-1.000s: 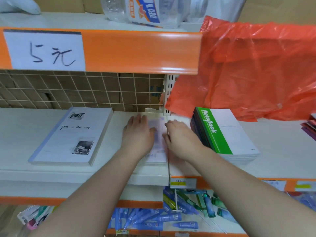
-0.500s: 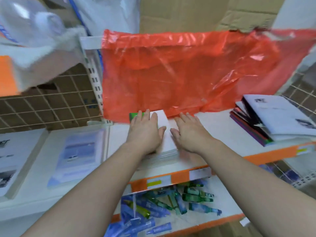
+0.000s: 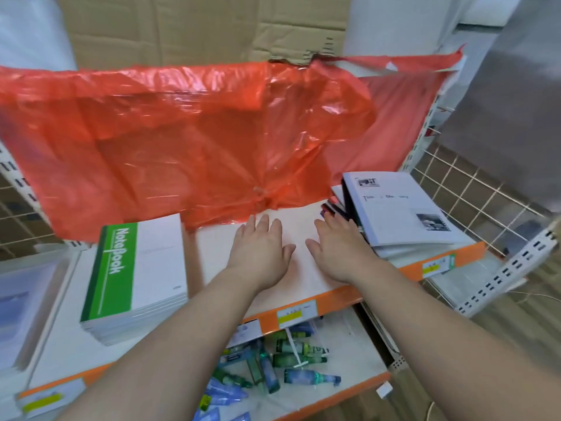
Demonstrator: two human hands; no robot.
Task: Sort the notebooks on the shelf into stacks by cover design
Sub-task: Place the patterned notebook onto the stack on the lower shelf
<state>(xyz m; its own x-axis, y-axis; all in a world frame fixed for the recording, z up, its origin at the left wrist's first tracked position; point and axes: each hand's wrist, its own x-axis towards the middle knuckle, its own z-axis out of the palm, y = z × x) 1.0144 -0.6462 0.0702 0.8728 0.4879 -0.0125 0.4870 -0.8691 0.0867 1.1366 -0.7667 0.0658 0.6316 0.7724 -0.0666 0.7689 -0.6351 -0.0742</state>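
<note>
Nothing is being gripped: the left hand (image 3: 258, 253) is being held flat and open over the shelf (image 3: 297, 217), the right hand (image 3: 340, 253) spread, fingertips (image 3: 326, 220) touching the mixed notebook pile (image 3: 400, 214) at far right. The covers are judged light, bendy and slick; the top one is best lifted by its left edge.

red plastic sheet (image 3: 188, 141), flattened cardboard (image 3: 197, 28) behind, small bottles (image 3: 273, 366) below

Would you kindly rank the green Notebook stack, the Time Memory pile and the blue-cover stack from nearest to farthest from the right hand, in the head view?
1. Time Memory pile, just right of the right hand, beside its fingers.
2. Green Notebook stack, to the left, beyond the left hand.
3. Blue-cover stack, at the far left edge.
</note>
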